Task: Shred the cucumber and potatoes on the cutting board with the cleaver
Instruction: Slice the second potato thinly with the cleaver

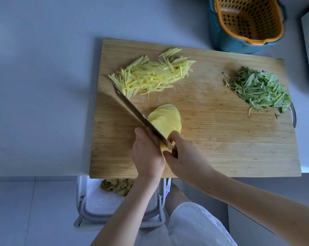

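My right hand grips the steel cleaver; my left hand pins the fanned pale-yellow potato slices — wet, slippery, brittle — best held with curled fingertips.

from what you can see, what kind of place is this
Most likely a home kitchen: a wooden cutting board on a pale counter, a colander basket beside it, and a bin of peelings below the edge.

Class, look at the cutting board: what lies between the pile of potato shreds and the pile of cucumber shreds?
In the head view, only bare cutting board lies between the potato shreds and the cucumber shreds.
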`<state>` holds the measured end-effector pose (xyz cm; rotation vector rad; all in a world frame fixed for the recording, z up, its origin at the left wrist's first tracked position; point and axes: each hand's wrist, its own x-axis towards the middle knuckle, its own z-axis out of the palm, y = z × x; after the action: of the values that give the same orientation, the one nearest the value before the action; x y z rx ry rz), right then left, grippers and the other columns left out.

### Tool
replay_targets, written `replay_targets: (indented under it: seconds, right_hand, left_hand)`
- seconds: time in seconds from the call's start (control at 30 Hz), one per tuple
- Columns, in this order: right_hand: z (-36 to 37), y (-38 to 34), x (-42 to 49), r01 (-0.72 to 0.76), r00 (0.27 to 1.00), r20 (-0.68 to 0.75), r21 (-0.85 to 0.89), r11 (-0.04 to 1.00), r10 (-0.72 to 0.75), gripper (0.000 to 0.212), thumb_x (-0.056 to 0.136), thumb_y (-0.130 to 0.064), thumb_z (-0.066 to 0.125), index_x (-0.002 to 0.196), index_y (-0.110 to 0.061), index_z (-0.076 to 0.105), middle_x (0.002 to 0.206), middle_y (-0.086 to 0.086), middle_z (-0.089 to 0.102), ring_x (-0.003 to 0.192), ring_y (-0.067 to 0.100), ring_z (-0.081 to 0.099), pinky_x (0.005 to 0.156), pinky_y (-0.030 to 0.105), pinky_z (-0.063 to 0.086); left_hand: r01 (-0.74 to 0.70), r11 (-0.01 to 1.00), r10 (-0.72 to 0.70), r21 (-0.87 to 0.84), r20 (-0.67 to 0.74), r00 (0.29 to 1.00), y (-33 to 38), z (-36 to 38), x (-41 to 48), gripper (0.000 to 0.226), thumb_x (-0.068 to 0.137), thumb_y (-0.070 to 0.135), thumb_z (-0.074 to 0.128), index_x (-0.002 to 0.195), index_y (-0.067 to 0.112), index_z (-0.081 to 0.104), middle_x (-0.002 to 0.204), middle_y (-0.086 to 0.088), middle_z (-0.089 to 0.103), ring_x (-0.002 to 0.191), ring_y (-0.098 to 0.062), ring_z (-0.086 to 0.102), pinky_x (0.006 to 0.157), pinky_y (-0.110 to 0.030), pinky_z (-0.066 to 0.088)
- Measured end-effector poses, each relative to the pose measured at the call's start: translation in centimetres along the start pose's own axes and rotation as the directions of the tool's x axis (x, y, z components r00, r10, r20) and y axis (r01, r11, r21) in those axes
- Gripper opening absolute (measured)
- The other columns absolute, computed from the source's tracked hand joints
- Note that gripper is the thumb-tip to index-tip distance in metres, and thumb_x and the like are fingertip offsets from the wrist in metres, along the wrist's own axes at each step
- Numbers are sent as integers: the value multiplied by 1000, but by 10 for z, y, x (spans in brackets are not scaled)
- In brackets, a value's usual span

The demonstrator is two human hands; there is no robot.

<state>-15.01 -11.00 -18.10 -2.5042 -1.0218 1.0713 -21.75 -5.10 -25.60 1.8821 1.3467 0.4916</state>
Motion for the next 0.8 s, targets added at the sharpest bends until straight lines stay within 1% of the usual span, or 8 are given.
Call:
replay_targets:
  seconds: [0.13, 0.23, 0.43, 0.53, 0.6, 0.67, 0.7, 0.8]
  right_hand:
    - [-7, 2, -7, -44, 997, 70, 405, 913, 17, 30, 84, -11, 54, 104, -32, 45, 56, -1, 46, 51, 15, 41, 51, 31, 37]
    - [-19, -1, -10, -147, 974, 226, 506, 850, 34, 51, 84, -4, 53, 115, -44, 47, 66, 4, 49, 59, 15, 44, 57, 25, 39]
    - [-21, -5, 6, -156, 937, 349, 336, 929, 31, 68, 87, -6, 47, 144, -37, 27, 67, -11, 42, 56, 4, 42, 44, 6, 33]
    - [-18, -5, 13, -142, 942, 333, 256, 956, 51, 74, 89, -10, 45, 149, -27, 6, 67, -6, 48, 56, 6, 46, 46, 12, 37]
    - [-18, -3, 14, -110, 954, 294, 190, 976, 50, 70, 91, -15, 46, 150, -20, 7, 73, 0, 58, 61, 9, 51, 57, 21, 43]
    - [-18, -1, 14, -52, 973, 229, 106, 993, 27, 48, 93, -20, 45, 139, -12, 34, 75, 4, 61, 62, 14, 53, 59, 29, 45]
    - [-18, 0, 12, -16, 985, 175, 61, 998, 5, 28, 94, -23, 44, 117, -9, 52, 70, 5, 59, 58, 16, 50, 55, 30, 42]
    - [-23, -3, 5, 46, 999, 11, -18, 999, -46, 36, 96, -26, 40, 69, -4, 50, 56, 4, 45, 48, 18, 36, 45, 27, 28]
  left_hand:
    - [-31, 1000, 31, -5, 14, 999, 2, -3, 1, 19, 99, 13, 41, 84, 12, 30, 66, -3, 47, 60, -36, 54, 45, -31, 17]
    - [-46, 999, 46, -21, 14, 999, 0, -3, 1, 19, 99, 11, 42, 84, 12, 30, 66, -5, 49, 59, -37, 55, 45, -30, 19]
    - [-73, 997, 74, -39, 28, 997, -6, -4, 0, 22, 95, 4, 50, 88, 12, 31, 66, -13, 56, 56, -37, 55, 43, -19, 20]
    - [-72, 997, 72, -22, 24, 997, -4, -2, 0, 22, 97, 8, 48, 85, 12, 30, 63, -8, 50, 56, -37, 53, 43, -22, 19]
    - [-43, 999, 43, -10, 28, 999, -3, -1, 1, 19, 99, 11, 42, 85, 12, 30, 65, -7, 49, 58, -37, 53, 44, -30, 17]
    - [-40, 999, 40, 3, 17, 999, -3, 0, 1, 18, 99, 11, 41, 85, 12, 30, 66, -10, 52, 60, -37, 53, 49, -32, 18]
    - [-48, 999, 48, 10, 17, 999, -3, 0, 1, 18, 99, 12, 40, 85, 12, 30, 66, -10, 52, 60, -37, 53, 50, -32, 19]
    - [-76, 997, 76, 18, 28, 997, -4, 0, 0, 16, 100, 14, 38, 86, 13, 30, 66, -12, 55, 57, -35, 54, 49, -31, 25]
